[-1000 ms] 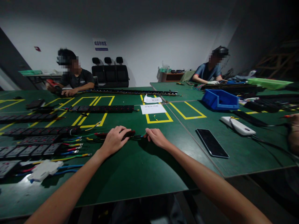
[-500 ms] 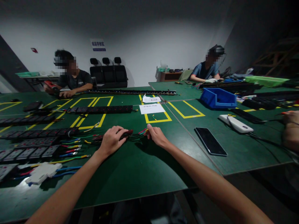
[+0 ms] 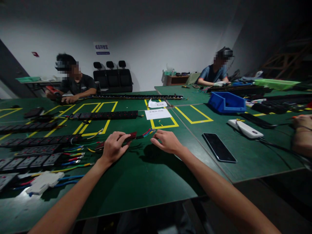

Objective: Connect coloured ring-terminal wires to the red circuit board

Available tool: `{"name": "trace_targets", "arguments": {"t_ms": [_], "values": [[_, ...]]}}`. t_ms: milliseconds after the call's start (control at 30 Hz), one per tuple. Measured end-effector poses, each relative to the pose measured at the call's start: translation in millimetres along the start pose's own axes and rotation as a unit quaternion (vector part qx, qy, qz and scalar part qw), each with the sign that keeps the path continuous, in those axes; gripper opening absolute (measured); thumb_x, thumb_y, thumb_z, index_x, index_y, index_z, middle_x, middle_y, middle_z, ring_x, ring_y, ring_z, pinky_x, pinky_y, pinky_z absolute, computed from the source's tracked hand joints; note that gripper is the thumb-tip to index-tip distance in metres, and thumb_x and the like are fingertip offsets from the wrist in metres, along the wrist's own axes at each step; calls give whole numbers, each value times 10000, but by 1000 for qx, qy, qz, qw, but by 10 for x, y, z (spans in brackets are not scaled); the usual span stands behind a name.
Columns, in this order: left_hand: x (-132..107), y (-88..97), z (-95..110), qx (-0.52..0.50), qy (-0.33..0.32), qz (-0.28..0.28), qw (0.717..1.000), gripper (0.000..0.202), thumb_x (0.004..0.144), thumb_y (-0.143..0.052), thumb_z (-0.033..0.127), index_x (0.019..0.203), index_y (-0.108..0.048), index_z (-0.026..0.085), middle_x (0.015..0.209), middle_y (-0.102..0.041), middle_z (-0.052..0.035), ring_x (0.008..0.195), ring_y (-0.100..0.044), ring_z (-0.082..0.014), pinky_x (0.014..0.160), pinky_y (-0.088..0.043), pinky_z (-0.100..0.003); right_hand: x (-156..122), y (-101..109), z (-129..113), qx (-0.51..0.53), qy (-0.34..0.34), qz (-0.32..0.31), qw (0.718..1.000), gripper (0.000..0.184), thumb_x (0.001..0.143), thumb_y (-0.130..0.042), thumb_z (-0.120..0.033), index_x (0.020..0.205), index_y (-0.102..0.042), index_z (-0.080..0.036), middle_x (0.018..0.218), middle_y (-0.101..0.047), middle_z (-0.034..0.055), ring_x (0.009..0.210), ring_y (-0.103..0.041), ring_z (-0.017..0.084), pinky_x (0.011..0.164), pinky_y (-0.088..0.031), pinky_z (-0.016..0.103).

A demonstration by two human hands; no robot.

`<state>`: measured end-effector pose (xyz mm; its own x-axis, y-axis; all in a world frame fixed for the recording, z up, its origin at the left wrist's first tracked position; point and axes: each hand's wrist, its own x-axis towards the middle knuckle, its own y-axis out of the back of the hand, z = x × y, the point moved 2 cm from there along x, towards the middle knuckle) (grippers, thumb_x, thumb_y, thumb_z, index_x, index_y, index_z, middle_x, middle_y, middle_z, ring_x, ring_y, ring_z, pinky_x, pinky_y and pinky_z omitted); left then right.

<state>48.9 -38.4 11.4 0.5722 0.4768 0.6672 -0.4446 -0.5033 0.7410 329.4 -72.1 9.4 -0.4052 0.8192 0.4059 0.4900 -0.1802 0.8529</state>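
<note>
My left hand is closed around a narrow dark red strip, just above the green table. Part of the strip is hidden under my fingers. From its right end, red, blue and yellow-green wires with metal terminals reach toward my right hand. That hand hovers just beside the wire ends, fingers loosely bent and thumb apart, with nothing visible in it. Left of my left hand lie several black socket strips with coloured wire leads.
A phone, a white power bank and a blue bin are to the right. Paper labels lie ahead. Two co-workers sit across the table; another person's hand is at the right edge.
My right hand has let go of the wires and drawn slightly right and down. My left hand has shifted a little left, and the strip's right end is raised and tilted.
</note>
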Motion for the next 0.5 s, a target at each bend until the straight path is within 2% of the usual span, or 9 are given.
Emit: {"name": "trace_targets", "arguments": {"t_ms": [500], "values": [[7,4,-16,10,-16,64,998,276,925,-683,254,1194,-644,206,1023,-674,-89,919,-635,-243,780,-518,-362,-16,-20,-163,-79,47,2,996,382,1044,-450,-449,970,-693,-164,1004,-657,85,808,-583,161,688,-366,277]]}}
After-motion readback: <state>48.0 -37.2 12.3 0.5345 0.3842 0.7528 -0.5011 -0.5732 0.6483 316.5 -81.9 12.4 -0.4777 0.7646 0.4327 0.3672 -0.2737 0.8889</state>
